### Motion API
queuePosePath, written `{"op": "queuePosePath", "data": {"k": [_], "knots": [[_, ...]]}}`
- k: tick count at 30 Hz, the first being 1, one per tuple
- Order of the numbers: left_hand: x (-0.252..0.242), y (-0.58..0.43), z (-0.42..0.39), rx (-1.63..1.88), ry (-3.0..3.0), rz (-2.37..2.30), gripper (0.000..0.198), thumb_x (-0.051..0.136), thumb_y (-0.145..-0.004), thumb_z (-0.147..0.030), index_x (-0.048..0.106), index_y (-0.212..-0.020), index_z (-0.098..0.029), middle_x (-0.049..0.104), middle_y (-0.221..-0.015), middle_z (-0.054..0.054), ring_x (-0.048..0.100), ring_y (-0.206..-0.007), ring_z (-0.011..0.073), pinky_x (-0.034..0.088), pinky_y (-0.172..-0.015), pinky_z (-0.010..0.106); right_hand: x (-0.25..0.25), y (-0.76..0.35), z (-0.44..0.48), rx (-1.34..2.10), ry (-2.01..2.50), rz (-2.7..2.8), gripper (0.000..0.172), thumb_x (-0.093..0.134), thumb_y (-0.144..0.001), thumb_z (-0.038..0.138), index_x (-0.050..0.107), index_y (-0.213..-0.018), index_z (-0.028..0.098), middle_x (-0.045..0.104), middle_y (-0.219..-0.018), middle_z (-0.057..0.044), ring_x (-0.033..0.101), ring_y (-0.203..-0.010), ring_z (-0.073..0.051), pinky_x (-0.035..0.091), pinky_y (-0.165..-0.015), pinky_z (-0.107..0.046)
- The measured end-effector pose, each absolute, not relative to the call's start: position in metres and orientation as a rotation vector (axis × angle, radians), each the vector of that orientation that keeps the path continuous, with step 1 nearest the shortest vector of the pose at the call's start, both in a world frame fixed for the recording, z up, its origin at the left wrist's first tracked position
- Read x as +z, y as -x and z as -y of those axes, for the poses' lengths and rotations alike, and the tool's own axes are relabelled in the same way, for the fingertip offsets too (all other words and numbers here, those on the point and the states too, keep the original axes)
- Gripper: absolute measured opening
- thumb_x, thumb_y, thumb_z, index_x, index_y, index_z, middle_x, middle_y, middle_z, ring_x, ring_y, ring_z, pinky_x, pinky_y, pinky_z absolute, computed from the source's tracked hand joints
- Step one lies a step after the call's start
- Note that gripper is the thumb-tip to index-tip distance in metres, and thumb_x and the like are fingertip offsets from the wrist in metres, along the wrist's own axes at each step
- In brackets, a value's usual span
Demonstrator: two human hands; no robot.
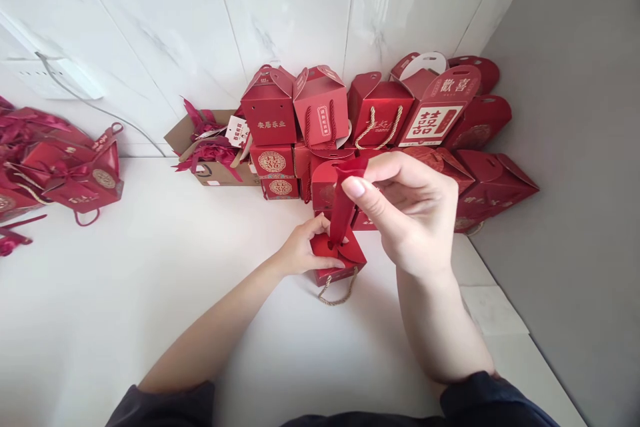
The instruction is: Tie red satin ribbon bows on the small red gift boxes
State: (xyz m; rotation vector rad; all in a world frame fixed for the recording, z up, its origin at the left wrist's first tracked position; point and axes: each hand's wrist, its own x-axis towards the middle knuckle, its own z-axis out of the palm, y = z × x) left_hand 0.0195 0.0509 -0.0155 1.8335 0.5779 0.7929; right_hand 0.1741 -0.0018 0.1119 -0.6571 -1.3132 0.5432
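Observation:
A small red gift box (334,273) with a twisted gold cord handle (337,300) stands on the white table in front of me. My left hand (307,250) is closed around its top, thumb on the near side and fingers on the far side. A red ribbon (342,210) rises from the hole in the folded top. Its upper end is pinched between the thumb and forefinger of my right hand (413,217), raised above the box. The remaining right fingers are curled. The box's far side is partly hidden by the ribbon and my hands.
Stacked red gift boxes (273,127) line the tiled wall. A cardboard box (225,172) holds dark red ribbons left of them. More red boxes with bows (83,177) lie far left. A cable (107,112) runs from the wall socket. A grey panel (575,147) bounds the right.

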Motion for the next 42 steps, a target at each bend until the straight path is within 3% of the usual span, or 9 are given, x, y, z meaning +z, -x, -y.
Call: {"op": "queuePosePath", "data": {"k": [4, 8, 11, 15, 19, 24, 31, 37, 42], "knots": [[-0.025, -0.018, -0.056, 0.812, -1.828, -0.594, 0.034, 0.082, -0.068, -0.03, 0.065, -0.093, -0.016, 0.07, -0.098, 0.008, 0.065, -0.095, 0.0242, 0.051, -0.084, 0.037, 0.112, -0.172, -0.003, 0.559, 0.658, 1.302, 0.014, 0.071, -0.082, 0.018, 0.064, -0.071, 0.02, 0.063, -0.066, 0.002, 0.058, -0.057, -0.011, 0.05, -0.052, -0.026], [-0.034, -0.017, -0.06, 0.895, -1.739, -0.549, 0.031, 0.082, -0.067, -0.028, 0.056, -0.079, -0.016, 0.069, -0.086, 0.004, 0.065, -0.081, 0.018, 0.051, -0.077, 0.032, 0.112, -0.173, -0.006, 0.531, 0.676, 1.291, 0.015, 0.072, -0.081, 0.019, 0.063, -0.07, 0.021, 0.062, -0.065, 0.003, 0.056, -0.057, -0.011, 0.048, -0.051, -0.026], [-0.031, -0.018, -0.058, 0.822, -1.804, -0.542, 0.029, 0.079, -0.072, -0.029, 0.058, -0.087, -0.016, 0.07, -0.093, 0.008, 0.066, -0.089, 0.0207, 0.05, -0.083, 0.035, 0.112, -0.174, -0.007, 0.522, 0.685, 1.282, 0.015, 0.071, -0.082, 0.018, 0.063, -0.07, 0.02, 0.062, -0.066, 0.002, 0.056, -0.058, -0.011, 0.049, -0.053, -0.027], [-0.016, -0.021, -0.053, 0.853, -2.022, -0.618, 0.04, 0.081, -0.069, -0.032, 0.063, -0.101, -0.018, 0.07, -0.106, 0.01, 0.062, -0.105, 0.0259, 0.046, -0.096, 0.042, 0.111, -0.173, -0.007, 0.516, 0.708, 1.296, 0.014, 0.071, -0.083, 0.02, 0.063, -0.072, 0.021, 0.062, -0.067, 0.002, 0.059, -0.061, -0.013, 0.052, -0.056, -0.029], [-0.005, -0.023, -0.052, 0.807, -2.171, -0.579, 0.028, 0.077, -0.073, -0.035, 0.068, -0.095, -0.02, 0.07, -0.11, 0.009, 0.061, -0.108, 0.026, 0.044, -0.1, 0.044, 0.111, -0.175, -0.007, 0.499, 0.728, 1.295, 0.014, 0.07, -0.084, 0.02, 0.062, -0.073, 0.021, 0.06, -0.067, 0.001, 0.06, -0.063, -0.014, 0.053, -0.058, -0.031], [-0.009, -0.022, -0.056, 0.808, -2.22, -0.425, 0.011, 0.076, -0.076, -0.029, 0.072, -0.082, -0.021, 0.073, -0.096, 0.006, 0.062, -0.104, 0.0236, 0.046, -0.099, 0.041, 0.11, -0.184, -0.011, 0.523, 0.752, 1.308, 0.015, 0.07, -0.085, 0.024, 0.062, -0.072, 0.023, 0.058, -0.066, 0.001, 0.058, -0.06, -0.014, 0.05, -0.054, -0.031], [-0.015, -0.021, -0.058, 0.776, -2.104, -0.559, 0.024, 0.079, -0.071, -0.034, 0.07, -0.085, -0.018, 0.066, -0.103, 0.009, 0.06, -0.101, 0.024, 0.049, -0.095, 0.041, 0.112, -0.188, -0.014, 0.657, 0.698, 1.382, 0.016, 0.072, -0.083, 0.023, 0.064, -0.069, 0.02, 0.06, -0.063, 0.002, 0.053, -0.054, -0.011, 0.045, -0.049, -0.028], [-0.014, -0.021, -0.058, 0.73, -2.104, -0.631, 0.049, 0.081, -0.067, -0.039, 0.063, -0.107, -0.019, 0.065, -0.109, 0.009, 0.058, -0.108, 0.0282, 0.047, -0.097, 0.045, 0.111, -0.188, -0.013, 0.717, 0.755, 1.482, 0.019, 0.071, -0.084, 0.03, 0.065, -0.07, 0.019, 0.062, -0.067, 0.002, 0.055, -0.058, -0.01, 0.046, -0.052, -0.025], [-0.013, -0.021, -0.055, 0.752, -2.072, -0.635, 0.047, 0.081, -0.067, -0.035, 0.06, -0.106, -0.017, 0.065, -0.106, 0.01, 0.059, -0.106, 0.0282, 0.048, -0.094, 0.044, 0.11, -0.191, -0.014, 0.713, 0.798, 1.523, 0.023, 0.072, -0.082, 0.037, 0.066, -0.071, 0.018, 0.061, -0.065, 0.002, 0.053, -0.054, -0.009, 0.043, -0.048, -0.022]]}}
